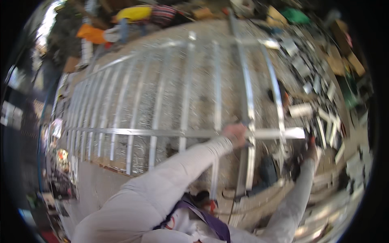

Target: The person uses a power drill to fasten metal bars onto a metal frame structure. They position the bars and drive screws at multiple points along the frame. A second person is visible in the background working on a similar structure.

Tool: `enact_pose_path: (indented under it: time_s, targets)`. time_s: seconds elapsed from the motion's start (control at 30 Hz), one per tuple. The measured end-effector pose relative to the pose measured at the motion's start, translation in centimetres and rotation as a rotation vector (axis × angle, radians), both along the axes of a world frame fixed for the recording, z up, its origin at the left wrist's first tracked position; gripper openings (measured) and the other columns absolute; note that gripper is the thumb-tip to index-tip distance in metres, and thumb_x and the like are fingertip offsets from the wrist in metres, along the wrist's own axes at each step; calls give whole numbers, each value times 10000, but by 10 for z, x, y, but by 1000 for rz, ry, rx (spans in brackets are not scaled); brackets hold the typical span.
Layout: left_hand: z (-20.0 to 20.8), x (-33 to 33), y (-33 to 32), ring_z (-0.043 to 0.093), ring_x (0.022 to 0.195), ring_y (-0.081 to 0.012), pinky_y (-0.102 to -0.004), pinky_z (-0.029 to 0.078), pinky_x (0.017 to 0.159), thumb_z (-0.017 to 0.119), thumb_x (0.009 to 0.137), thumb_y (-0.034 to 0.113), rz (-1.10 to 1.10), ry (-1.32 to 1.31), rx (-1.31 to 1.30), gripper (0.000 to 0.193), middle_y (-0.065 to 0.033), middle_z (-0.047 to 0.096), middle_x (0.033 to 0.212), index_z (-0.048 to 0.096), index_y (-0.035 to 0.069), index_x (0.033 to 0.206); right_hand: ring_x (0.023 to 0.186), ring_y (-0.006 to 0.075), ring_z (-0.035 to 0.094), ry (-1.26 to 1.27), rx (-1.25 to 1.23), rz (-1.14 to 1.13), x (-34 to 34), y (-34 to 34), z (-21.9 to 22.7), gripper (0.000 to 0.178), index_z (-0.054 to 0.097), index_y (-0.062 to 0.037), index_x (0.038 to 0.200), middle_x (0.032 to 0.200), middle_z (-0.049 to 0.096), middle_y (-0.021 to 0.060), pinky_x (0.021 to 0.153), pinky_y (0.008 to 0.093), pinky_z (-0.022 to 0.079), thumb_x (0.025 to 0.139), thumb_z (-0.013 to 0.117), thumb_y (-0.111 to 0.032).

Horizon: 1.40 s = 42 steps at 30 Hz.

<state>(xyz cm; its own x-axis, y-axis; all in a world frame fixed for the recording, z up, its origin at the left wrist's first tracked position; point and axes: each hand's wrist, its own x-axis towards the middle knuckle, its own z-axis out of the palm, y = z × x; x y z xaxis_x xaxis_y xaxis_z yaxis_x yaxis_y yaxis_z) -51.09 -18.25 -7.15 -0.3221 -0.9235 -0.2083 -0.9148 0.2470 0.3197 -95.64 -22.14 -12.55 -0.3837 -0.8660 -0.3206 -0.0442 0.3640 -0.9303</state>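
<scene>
A large frame of silvery metal bars lies before me, with a long cross bar (162,133) running over many parallel slats (186,81). My left hand (236,134) is closed where this cross bar meets a thicker upright bar (245,81). Dark pieces show just beside its fingers, perhaps parts of a clamp; what it grips is not clear. At the cross bar's bright right end (295,133) is my right hand (311,149), smeared by motion. Something dark is by its fingers, too blurred to name. A dark grey-blue tool (268,171) lies below the cross bar, between my arms.
Many loose metal offcuts (302,67) are heaped on the right, among them a short pale block (300,110). Cardboard pieces (335,60) lie at the far right. Along the far edge are yellow (133,13) and orange (90,34) items. A dark cable (231,197) lies near my body.
</scene>
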Motion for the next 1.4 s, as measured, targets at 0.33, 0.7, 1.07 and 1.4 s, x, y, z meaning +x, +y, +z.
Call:
enact_pose_path:
  time_s: [0.33, 0.7, 1.07, 1.4]
  targets:
    - [75, -3, 15, 565, 1148, -356, -433, 474, 956, 759, 646, 621, 108, -17, 183, 1149, -225, 561, 1248, 195, 88, 1493, 926, 434, 619, 1031, 192, 92, 33, 132, 141, 450, 484, -80, 1164, 940, 654, 230, 761, 471, 482, 772, 668, -203]
    - [44, 18, 11, 578, 1115, -378, -439, 469, 949, 657, 712, 695, 13, 16, 38, 972, -228, 575, 1237, 369, 105, 1428, 605, 131, 560, 369, 27, -81, 127, 372, 222, 509, 467, -47, 1275, 781, 589, 48, 491, 290, 470, 818, 683, -108]
    - [84, 139, 337, 661, 869, -229, -354, 535, 787, 603, 895, 315, 30, 923, -161, 346, -133, 660, 977, 621, 59, 1127, 1058, 253, 553, 634, -335, 66, 266, 485, 232, 630, 413, 6, 1393, 1238, 539, 149, 922, 381, 467, 824, 660, -101]
    - [-30, 413, 754, 642, 997, -310, -380, 492, 867, 600, 866, 428, 1263, 207, 514, 536, -170, 653, 1146, 574, 50, 1245, 940, 156, 517, 45, -405, 518, 471, 516, 218, 534, 462, -37, 1277, 1028, 521, 29, 842, 303, 443, 793, 687, -16]
